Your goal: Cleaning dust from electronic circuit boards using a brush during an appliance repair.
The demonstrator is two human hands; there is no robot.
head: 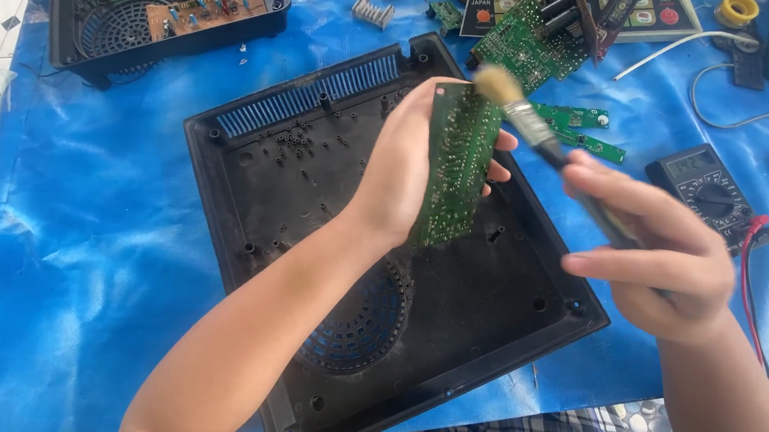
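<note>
- The right hand point(667, 267) lies nearest the camera, at the lower right. Its grip is closed around the dark handle of a small paintbrush with pale tan bristles point(533, 127); thumb and fingers pinch the handle near its rear end.
- The left hand point(413, 173) reaches in from the lower left. Its grip is closed on a long, narrow green printed circuit board point(458, 160), with the fingers wrapped behind it and their tips showing at its right edge.
- The board is held in the air, tilted nearly upright, above the black plastic appliance base shell point(309, 185) that lies open on the blue plastic-covered desk point(87, 267). The brush bristles touch the upper end of the board.
- Handling judgement: the board appears light and stiff, but fragile on its soldered face. Hold it by the long edges, as shown, and keep fingers off the solder joints.
- Appearance: the visible face is dull green, covered in rows of small solder points, and looks dusty. Component details cannot be made out.
- The shell shows a round vent grille point(361, 327), a slotted vent along its far edge, and a grey film of dust.
- A dark digital multimeter with a rotary dial point(702, 186) lies on the desk just beyond the right hand. More green circuit boards point(526, 45) lie further back.
</note>
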